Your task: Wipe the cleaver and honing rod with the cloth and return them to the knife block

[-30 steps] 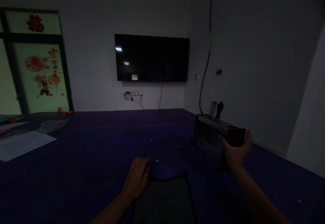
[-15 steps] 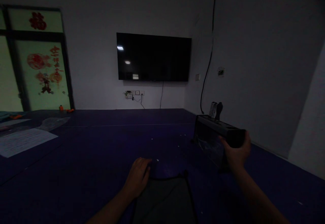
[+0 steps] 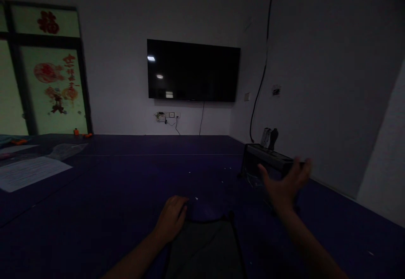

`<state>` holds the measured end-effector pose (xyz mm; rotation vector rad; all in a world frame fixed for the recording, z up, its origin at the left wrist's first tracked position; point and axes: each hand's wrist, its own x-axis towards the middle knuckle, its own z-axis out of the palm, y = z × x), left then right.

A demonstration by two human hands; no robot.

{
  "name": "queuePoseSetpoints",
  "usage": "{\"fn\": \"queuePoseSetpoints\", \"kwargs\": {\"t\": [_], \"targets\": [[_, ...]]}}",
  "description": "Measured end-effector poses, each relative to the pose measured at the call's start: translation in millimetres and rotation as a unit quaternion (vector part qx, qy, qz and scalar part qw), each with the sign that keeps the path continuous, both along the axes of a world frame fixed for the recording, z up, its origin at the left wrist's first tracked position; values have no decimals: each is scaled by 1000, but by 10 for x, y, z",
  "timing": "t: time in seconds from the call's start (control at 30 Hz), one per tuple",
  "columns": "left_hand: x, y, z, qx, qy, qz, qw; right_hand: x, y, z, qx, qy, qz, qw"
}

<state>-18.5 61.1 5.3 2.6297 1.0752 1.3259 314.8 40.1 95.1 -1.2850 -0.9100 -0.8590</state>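
My right hand [image 3: 284, 186] is raised in front of the near end of a black box-shaped frame [image 3: 267, 152]. Its thumb and fingers are spread apart and hold nothing. The frame stands on the table with an open side and what looks like clear plastic inside; my hand covers part of it. Palm down, my left hand [image 3: 172, 218] rests with its fingers stretched forward at the upper left edge of a flat dark grey piece with a black border [image 3: 205, 247]. This piece lies close to me and its lower end is cut off by the view.
The dark blue table [image 3: 126, 178] carries small white scraps. Printed paper [image 3: 31, 173] and a clear plastic bag [image 3: 66, 151] lie at left, with small orange items [image 3: 76, 131] behind. Two upright dark objects [image 3: 269, 138] stand behind the frame. A television [image 3: 193, 70] hangs on the wall.
My right hand has let go of the frame's near end and moved slightly left, its fingers opening. The frame stays in about the same place. My left hand has barely moved.
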Motion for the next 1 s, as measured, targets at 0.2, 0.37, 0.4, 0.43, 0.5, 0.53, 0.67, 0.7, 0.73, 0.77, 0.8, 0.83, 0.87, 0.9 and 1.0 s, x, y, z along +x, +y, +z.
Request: {"fn": "queuePoseSetpoints", "kwargs": {"t": [0.2,0.37,0.4,0.43,0.5,0.53,0.67,0.7,0.73,0.77,0.8,0.83,0.87,0.9,1.0], "targets": [[-48,-27,22,-6,-5,-7,1000,-877,-128,-231,-317,-87,329,886],[-59,-10,18,-8,-15,-10,1000,-1254,-431,-564,-461,-220,484,711],[-56,-4,12,-8,-16,-11,1000,-1282,-472,-604,-470,-226,500,691],[-52,0,6,-6,-18,-10,1000,-1301,-499,-635,-479,-238,514,670],[-47,5,-7,-5,-21,-6,1000,-1329,-508,-681,-486,-249,527,652],[-45,7,-13,-7,-22,-5,1000,-1342,-496,-694,-485,-251,530,649],[-52,35,-30,-19,-16,-6,1000,-1367,-405,-667,-431,-228,522,700],[-55,47,-33,-19,-13,-7,1000,-1352,-381,-640,-403,-209,510,731],[-58,58,-35,-19,-8,-9,1000,-1322,-359,-607,-368,-181,491,768],[-60,67,-36,-19,-3,-10,1000,-1274,-339,-570,-329,-144,466,809],[-61,72,-37,-19,0,-9,1000,-1208,-322,-532,-283,-99,433,850],[-61,72,-36,-19,1,-8,1000,-1126,-307,-492,-234,-53,396,886],[-59,68,-35,-20,-2,-6,1000,-1031,-297,-453,-190,-11,354,916],[-58,61,-33,-21,-6,-3,1000,-927,-291,-414,-143,36,303,941],[-54,36,-29,-28,-15,-3,999,-608,-290,-312,-27,144,162,976]]}}
